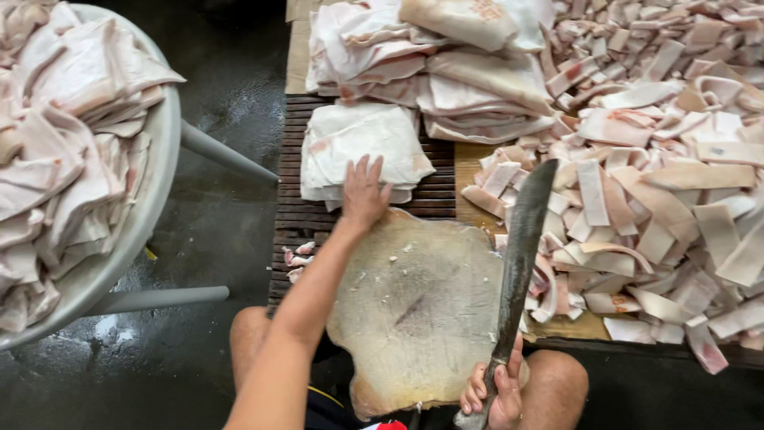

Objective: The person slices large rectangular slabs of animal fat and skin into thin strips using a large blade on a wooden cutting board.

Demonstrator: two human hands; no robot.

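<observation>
Slatted platform (296, 213) under meat slabs (362, 147)

bare arms, bare knees, dark shorts

At my left a big grey basin (159, 159) full of skin sheets (64, 143) stands on the wet dark floor (215, 231).

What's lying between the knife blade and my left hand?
In the head view, only the worn chopping block lies between the knife and the left hand; its top carries a few small white scraps, nothing else.
</observation>
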